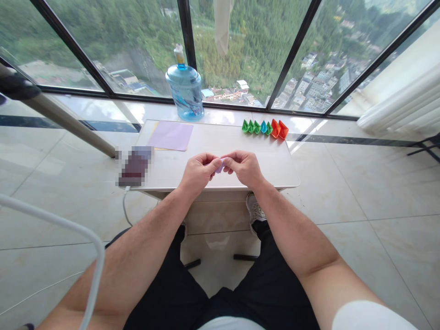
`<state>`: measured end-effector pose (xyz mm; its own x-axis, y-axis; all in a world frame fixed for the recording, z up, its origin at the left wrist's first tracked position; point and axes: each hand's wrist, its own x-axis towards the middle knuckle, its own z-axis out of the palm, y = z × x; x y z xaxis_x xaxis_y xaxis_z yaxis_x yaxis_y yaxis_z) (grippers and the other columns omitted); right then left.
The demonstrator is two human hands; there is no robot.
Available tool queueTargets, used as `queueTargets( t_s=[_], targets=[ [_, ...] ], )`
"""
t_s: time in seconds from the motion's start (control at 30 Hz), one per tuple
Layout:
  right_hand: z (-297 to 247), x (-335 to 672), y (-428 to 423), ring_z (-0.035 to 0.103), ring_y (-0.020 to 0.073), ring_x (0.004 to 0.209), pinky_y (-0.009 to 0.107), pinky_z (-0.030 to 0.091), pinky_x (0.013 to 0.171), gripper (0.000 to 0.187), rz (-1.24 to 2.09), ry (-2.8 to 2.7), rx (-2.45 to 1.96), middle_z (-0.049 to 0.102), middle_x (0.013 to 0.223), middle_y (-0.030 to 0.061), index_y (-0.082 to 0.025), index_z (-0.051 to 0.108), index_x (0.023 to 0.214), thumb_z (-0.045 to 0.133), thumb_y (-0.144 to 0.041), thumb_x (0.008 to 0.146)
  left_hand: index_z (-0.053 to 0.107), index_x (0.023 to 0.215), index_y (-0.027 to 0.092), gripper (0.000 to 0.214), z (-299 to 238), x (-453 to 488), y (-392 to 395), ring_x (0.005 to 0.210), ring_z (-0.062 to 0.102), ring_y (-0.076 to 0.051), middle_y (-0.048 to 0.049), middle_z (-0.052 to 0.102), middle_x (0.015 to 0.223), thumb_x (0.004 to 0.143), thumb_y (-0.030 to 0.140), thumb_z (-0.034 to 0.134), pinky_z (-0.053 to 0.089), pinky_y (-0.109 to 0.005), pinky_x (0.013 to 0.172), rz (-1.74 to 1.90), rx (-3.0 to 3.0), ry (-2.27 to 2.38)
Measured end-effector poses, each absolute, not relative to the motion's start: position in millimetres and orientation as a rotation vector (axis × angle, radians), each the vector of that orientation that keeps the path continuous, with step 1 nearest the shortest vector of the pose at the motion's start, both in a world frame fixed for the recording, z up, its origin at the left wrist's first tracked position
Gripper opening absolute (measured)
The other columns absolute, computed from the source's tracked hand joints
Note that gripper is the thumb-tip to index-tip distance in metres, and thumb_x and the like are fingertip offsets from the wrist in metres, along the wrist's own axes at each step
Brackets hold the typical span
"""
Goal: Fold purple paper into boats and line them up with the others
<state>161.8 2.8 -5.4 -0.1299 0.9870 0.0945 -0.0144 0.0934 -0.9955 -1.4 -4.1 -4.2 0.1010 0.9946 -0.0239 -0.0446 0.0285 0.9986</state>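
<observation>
A person seated at a small table (275, 169) pinches a small piece of purple paper (220, 166) between both hands, above the middle of the surface near its front edge. The left hand (199, 173) is curled nearly closed, thumb and fingertips gripping the paper's left end. The right hand (244, 167) is curled the same way and grips the right end, so the knuckles of the two hands almost meet. Only a sliver of the paper shows between the fingers.

A purple sheet (171, 135) lies flat at the far left corner. A row of green, blue and red folded shapes (264, 128) stands along the far edge towards the right corner. A blurred object (134, 166) sits at the left edge. A water jug (185, 91) stands beyond the far edge, by the window.
</observation>
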Motion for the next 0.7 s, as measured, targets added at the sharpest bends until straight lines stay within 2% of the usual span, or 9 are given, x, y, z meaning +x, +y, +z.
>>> queueTargets(
  t_s=[0.23, 0.4, 0.5, 0.7],
  targets=[
    [-5.2, 161.4, 2.3, 0.065, 0.014, 0.059, 0.025, 0.052, 0.053, 0.033, 1.252, -1.328, -1.079, 0.07, 0.061, 0.0023, -0.016, 0.077, 0.083, 0.079, -0.047, 0.074, 0.068, 0.072, 0.015, 0.032, -6.8, -0.5, -1.6, 0.059, 0.053, -0.011, -0.0007, 0.064, 0.063, 0.072, 0.045, 0.079, 0.041, -0.024, 0.058, 1.161, 1.238, 1.12],
    [-4.7, 162.7, 0.3, 0.066, 0.0137, 0.061, 0.025, 0.053, 0.054, 0.032, 1.272, -1.339, -1.08, 0.074, 0.068, 0.0033, -0.016, 0.078, 0.087, 0.08, -0.045, 0.074, 0.068, 0.07, 0.015, 0.03, -4.8, -0.1, -2.5, 0.059, 0.057, -0.012, -0.0021, 0.066, 0.062, 0.071, 0.042, 0.081, 0.043, -0.026, 0.059, 1.183, 1.212, 1.107],
    [-6.4, 161.9, 0.9, 0.066, 0.0136, 0.06, 0.024, 0.052, 0.053, 0.032, 1.261, -1.336, -1.084, 0.073, 0.066, 0.003, -0.015, 0.077, 0.086, 0.081, -0.045, 0.074, 0.069, 0.071, 0.015, 0.031, -2.2, 0.5, -4.6, 0.059, 0.058, -0.013, -0.0027, 0.067, 0.062, 0.07, 0.042, 0.083, 0.044, -0.026, 0.058, 1.202, 1.207, 1.12],
    [-5.0, 161.8, 3.0, 0.065, 0.0139, 0.059, 0.025, 0.053, 0.053, 0.034, 1.233, -1.306, -1.12, 0.072, 0.063, 0.003, -0.015, 0.076, 0.083, 0.079, -0.047, 0.074, 0.074, 0.082, 0.014, 0.035, -4.9, -2.1, -5.6, 0.065, 0.063, -0.015, -0.0045, 0.072, 0.07, 0.068, 0.044, 0.086, 0.048, -0.026, 0.061, 1.168, 1.21, 1.15]
  ],
)
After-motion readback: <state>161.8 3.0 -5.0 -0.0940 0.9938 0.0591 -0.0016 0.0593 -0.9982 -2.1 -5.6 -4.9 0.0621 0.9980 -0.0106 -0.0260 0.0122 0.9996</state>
